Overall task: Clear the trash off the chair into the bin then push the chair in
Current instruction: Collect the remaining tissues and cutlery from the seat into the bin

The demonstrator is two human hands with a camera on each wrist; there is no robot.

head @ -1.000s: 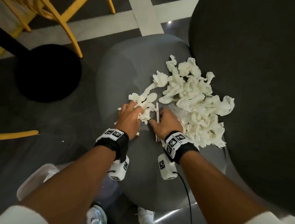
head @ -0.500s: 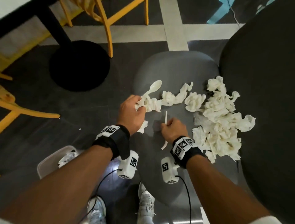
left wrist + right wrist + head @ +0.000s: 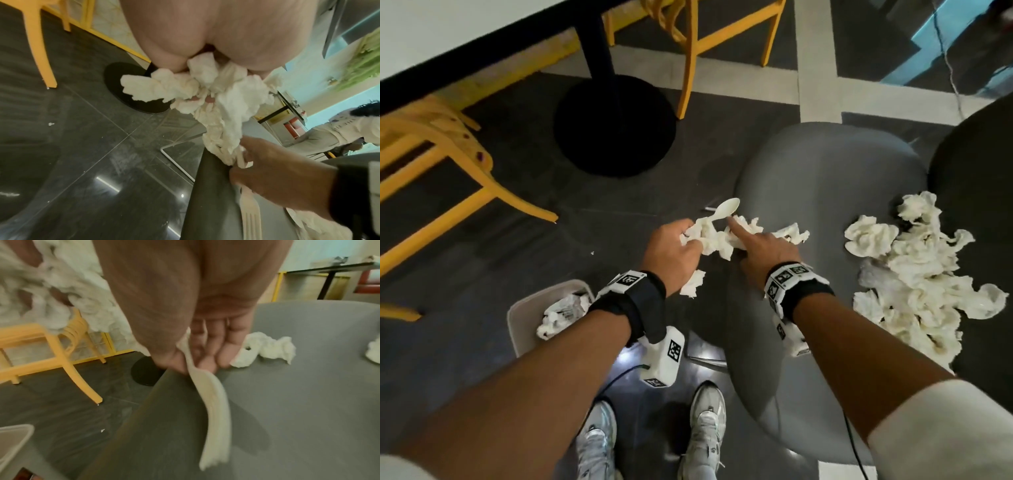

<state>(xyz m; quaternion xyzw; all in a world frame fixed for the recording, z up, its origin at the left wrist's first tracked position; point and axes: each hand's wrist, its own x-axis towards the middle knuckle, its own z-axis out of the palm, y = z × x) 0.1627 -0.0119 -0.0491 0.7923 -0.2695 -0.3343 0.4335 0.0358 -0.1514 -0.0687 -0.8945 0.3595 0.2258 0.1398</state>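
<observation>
My left hand (image 3: 690,236) grips a wad of crumpled white tissues (image 3: 717,240) with a white plastic spoon (image 3: 727,209) sticking out, at the left edge of the grey chair seat (image 3: 825,171). The left wrist view shows the tissues (image 3: 205,91) bunched in my fingers. My right hand (image 3: 756,245) touches the same wad, index finger out. It pinches a white plastic fork (image 3: 216,402) under the thumb, and the fork (image 3: 251,216) is also seen in the left wrist view. A large tissue pile (image 3: 911,274) lies on the seat's right side. The pale bin (image 3: 517,325) stands on the floor below my left forearm, with trash inside.
A black round table base (image 3: 616,126) and yellow chairs (image 3: 448,144) stand on the dark floor to the left. A dark rounded surface (image 3: 979,171) borders the seat on the right. My shoes (image 3: 705,428) are below. Another person (image 3: 339,129) is far off.
My left hand carried the tissue wad and spoon left to the seat's edge. My right hand moved up to the wad with the fork. The bin came more into view.
</observation>
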